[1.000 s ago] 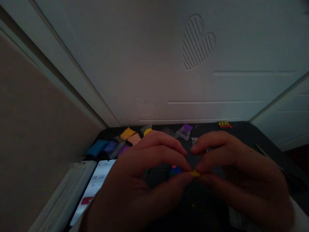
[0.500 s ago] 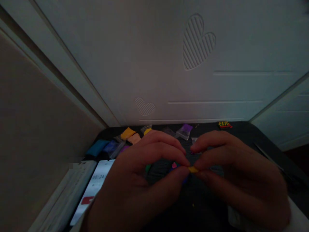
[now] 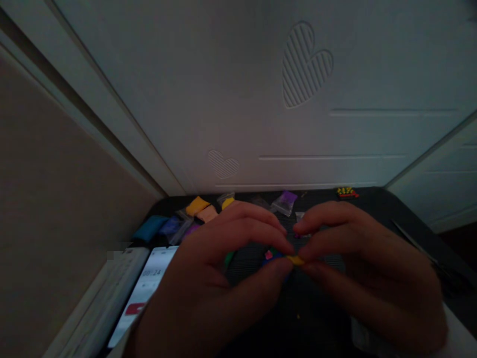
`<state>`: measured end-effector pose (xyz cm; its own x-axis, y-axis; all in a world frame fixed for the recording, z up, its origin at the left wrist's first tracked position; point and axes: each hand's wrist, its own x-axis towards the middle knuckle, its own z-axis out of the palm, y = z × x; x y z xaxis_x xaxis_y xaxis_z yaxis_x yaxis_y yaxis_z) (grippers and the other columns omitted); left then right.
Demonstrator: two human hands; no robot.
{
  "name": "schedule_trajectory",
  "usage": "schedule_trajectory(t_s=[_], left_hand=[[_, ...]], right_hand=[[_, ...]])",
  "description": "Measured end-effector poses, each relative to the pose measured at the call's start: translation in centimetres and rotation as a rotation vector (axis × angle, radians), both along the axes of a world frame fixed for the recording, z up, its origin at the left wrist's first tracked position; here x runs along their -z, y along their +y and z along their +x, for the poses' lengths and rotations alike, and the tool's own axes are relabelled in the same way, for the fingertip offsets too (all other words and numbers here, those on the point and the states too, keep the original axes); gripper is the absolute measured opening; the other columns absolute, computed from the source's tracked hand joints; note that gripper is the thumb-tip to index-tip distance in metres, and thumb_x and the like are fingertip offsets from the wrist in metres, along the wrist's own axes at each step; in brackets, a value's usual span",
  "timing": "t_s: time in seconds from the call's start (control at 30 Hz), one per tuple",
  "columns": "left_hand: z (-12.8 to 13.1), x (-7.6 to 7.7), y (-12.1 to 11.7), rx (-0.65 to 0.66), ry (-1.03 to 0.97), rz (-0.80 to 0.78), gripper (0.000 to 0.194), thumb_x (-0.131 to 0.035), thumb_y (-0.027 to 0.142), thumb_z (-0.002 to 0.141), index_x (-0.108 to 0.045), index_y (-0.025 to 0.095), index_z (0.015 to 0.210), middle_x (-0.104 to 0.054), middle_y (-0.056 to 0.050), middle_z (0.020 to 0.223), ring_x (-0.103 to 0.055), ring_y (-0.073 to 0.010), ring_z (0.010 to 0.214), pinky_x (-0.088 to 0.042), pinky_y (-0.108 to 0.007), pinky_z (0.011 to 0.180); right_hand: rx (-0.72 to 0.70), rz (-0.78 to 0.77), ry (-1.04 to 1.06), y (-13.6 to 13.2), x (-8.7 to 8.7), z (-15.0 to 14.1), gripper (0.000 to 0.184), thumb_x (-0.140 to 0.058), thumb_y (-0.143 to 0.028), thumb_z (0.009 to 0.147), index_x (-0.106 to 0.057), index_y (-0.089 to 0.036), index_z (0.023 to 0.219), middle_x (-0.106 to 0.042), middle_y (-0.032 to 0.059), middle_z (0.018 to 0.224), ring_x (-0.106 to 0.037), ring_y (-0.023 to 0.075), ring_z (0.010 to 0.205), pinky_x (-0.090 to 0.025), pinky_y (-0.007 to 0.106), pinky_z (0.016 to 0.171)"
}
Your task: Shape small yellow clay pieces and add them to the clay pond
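Note:
A small piece of yellow modelling clay [image 3: 296,260] is pinched between both hands above the dark table. My left hand [image 3: 219,278] grips its left end with thumb and forefinger. On the other end, my right hand [image 3: 372,268] holds it between thumb and fingertips, its other fingers curled. Behind the left fingertips lies a blue piece with a pink flower-like bit [image 3: 269,254], partly hidden. Some green shows in the gap beside my left palm. A tiny yellow crumb [image 3: 298,316] rests on the table below the hands.
Packets of coloured clay, among them an orange one [image 3: 197,206] and a purple one [image 3: 286,202], lie along the back. A lit phone [image 3: 149,278] and a white box [image 3: 108,293] stand left. A red-and-yellow piece [image 3: 347,193] sits back right, near scissors-like blades [image 3: 413,241].
Both hands stay nearly in place. The yellow clay shows slightly more to the left between the fingertips, and more of the blue piece is visible.

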<state>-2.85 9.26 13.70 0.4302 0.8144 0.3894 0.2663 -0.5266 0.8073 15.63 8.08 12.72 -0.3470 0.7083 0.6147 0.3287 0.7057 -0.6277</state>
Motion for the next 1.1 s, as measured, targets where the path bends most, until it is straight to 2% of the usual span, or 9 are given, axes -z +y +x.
schedule_trajectory(t_s=[0.33,0.57,0.87,1.1], left_hand=[[0.12,-0.16,0.13,-0.001,0.040,0.019,0.012,-0.058,0.011,0.070,-0.060,0.022,0.073,-0.059,0.001,0.085,-0.056,-0.0129,0.082,-0.046,-0.022,0.073],[0.02,0.13,0.20,0.019,-0.013,-0.010,0.019,-0.058,0.011,0.071,-0.058,0.024,0.085,-0.057,0.002,0.092,-0.054,-0.0128,0.091,-0.044,-0.022,0.080],[-0.33,-0.20,-0.05,0.081,0.015,0.043,0.018,-0.062,0.010,0.069,-0.063,0.024,0.081,-0.055,0.001,0.092,-0.054,-0.0125,0.090,-0.045,-0.020,0.077],[-0.42,-0.15,0.02,0.098,0.039,0.051,0.018,-0.064,0.013,0.067,-0.063,0.025,0.081,-0.055,0.002,0.092,-0.053,-0.0124,0.090,-0.043,-0.020,0.079]], right_hand=[[-0.011,0.020,-0.036,0.31,-0.09,-0.11,0.013,-0.060,-0.011,0.070,-0.060,-0.017,0.082,-0.058,0.0000,0.093,-0.055,0.0060,0.088,-0.043,0.010,0.080],[-0.040,-0.078,0.020,0.13,0.02,0.46,0.015,-0.059,-0.012,0.072,-0.058,-0.020,0.085,-0.056,-0.0020,0.097,-0.054,0.0050,0.090,-0.044,0.009,0.079],[-0.118,-0.195,0.040,0.06,-0.07,0.58,0.012,-0.059,-0.014,0.074,-0.058,-0.020,0.084,-0.055,-0.0030,0.096,-0.056,0.0048,0.087,-0.045,0.011,0.078],[-0.142,-0.209,0.040,0.49,-0.14,0.60,0.011,-0.059,-0.014,0.074,-0.058,-0.019,0.083,-0.055,-0.0027,0.095,-0.056,0.0048,0.086,-0.045,0.010,0.078]])
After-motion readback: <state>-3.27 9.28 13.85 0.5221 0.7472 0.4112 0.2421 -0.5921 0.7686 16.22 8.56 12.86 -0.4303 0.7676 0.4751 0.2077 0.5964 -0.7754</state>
